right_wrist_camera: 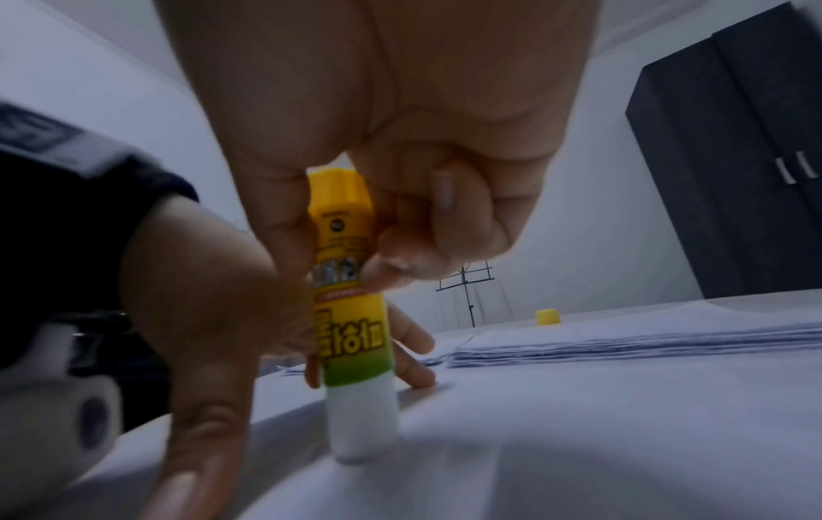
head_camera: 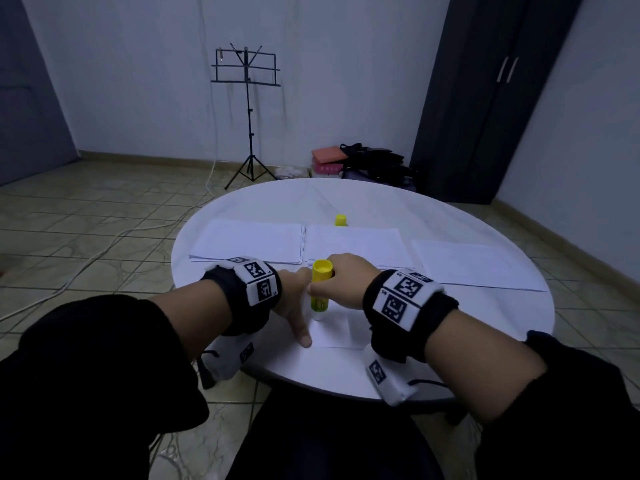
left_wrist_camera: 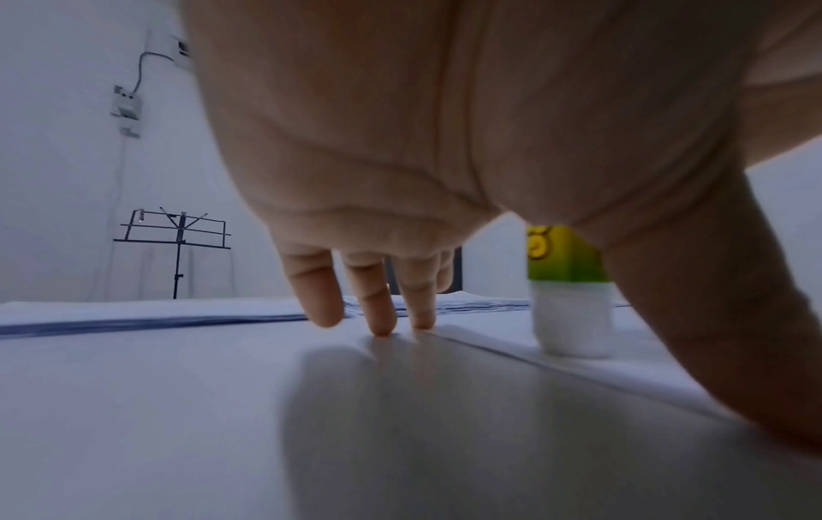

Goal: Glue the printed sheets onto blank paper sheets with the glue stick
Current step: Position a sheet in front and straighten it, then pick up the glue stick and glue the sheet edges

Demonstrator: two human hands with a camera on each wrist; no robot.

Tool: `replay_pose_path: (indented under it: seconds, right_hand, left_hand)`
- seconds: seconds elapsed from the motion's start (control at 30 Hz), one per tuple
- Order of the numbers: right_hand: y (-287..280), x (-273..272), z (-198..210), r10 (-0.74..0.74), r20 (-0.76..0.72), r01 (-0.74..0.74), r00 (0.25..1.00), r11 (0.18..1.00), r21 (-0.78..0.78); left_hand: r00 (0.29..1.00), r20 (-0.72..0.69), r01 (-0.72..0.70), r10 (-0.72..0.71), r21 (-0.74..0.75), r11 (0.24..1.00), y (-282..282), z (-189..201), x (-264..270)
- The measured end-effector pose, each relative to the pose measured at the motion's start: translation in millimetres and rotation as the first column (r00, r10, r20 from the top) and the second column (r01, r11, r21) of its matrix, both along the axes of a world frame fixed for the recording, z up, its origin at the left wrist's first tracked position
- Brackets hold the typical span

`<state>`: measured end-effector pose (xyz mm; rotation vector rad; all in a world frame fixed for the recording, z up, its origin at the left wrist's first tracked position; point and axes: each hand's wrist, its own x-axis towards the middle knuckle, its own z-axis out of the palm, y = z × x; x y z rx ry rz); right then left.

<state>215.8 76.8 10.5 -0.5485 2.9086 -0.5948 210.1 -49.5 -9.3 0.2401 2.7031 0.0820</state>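
**Glue pass on the near sheet: keep it flat, keep it even**

I've got the right hand (head_camera: 341, 278) wrapped round the glue stick (head_camera: 320, 292), fingers (right_wrist_camera: 449, 225) and thumb curled on the yellow upper barrel, stick upright w/ its white end down on the small sheet (head_camera: 341, 329) at the near edge of the bench (head_camera: 363, 199). Left hand (head_camera: 294, 306) isn't gripping anything: fingers (left_wrist_camera: 378, 299) straight, tips pressing at the sheet's left edge, thumb spread toward me.

Cap (head_camera: 340, 220) stands well apart at the far side; three paper stacks (head_camera: 249, 242) lie between it and my hands.

How I'd do it well, imo: keep left-hand pressure on so the paper can't drag or crease, stroke away from the pinned edge, light force, overlap passes, cover corners and edges esp. Can't tell whether glue is actually out of the tube, nor whether this sheet is printed or blank.
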Motion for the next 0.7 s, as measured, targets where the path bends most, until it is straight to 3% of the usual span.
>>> replay_pose_path:
  seconds: [0.2, 0.53, 0.7]
  right_hand:
    - [25, 24, 6, 0.042, 0.042, -0.042, 0.998, 0.999, 0.016]
    - [126, 32, 12, -0.182, 0.109, 0.181, 0.977, 0.983, 0.015]
    - [149, 17, 19, -0.252, 0.139, 0.246, 0.958, 0.968, 0.053]
  left_hand:
    - [0.997, -0.005, 0.081, -0.082, -0.042, 0.996, 5, 0, -4]
    - [0.986, 0.020, 0.167, -0.166, -0.230, 0.959, 19, 4, -10]
    - [0.982, 0.027, 0.186, -0.185, -0.265, 0.946, 25, 5, -14]
